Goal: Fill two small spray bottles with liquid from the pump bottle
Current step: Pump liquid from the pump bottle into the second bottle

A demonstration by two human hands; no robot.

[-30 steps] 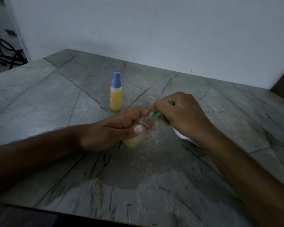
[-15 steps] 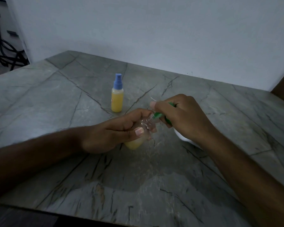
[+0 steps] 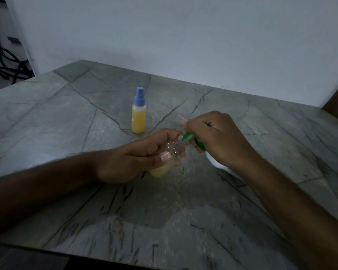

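1. My left hand (image 3: 137, 158) is closed around a small clear bottle (image 3: 169, 152) near the middle of the table (image 3: 47, 123). It stands tilted, neck toward my right hand (image 3: 217, 139), yellow liquid low down.
2. My right hand pinches a green spray top (image 3: 189, 137) at the neck (nearly touching).
3. The blue-capped bottle (image 3: 139, 112) stands full, toward the far edge.
4. Something white (image 3: 220, 164) hides under my right wrist. I cannot tell what.

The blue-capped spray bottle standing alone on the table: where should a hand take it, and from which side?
Grip the blue-capped spray bottle around its yellow-filled body, below the cap. It stands upright and apart on the table, and its round, straight sides suit a wrap grip. I'd come in from the left side, since both the left hand and right hand are busy to its right and nearer the person.
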